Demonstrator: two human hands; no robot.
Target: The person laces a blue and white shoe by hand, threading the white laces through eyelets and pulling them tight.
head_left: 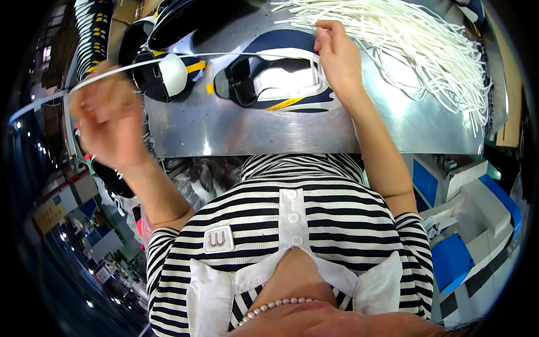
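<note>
A navy, white and black shoe upper with yellow trim lies on the metal table in front of me. A long white shoelace stretches leftward from it. My right hand is at the upper's right end, its thumb and fingers pinched on the lace there. Off to the left, my left hand is raised beyond the table's edge and smeared by motion. Its fingers look curled around the lace, whose loose end trails past them to the far left. Beside the first upper, on its left, rests another dark upper with a white tongue.
A large heap of white shoelaces covers the right rear of the metal table. More dark uppers lie at the back left. Grey and blue equipment stands right of me, below the table's edge.
</note>
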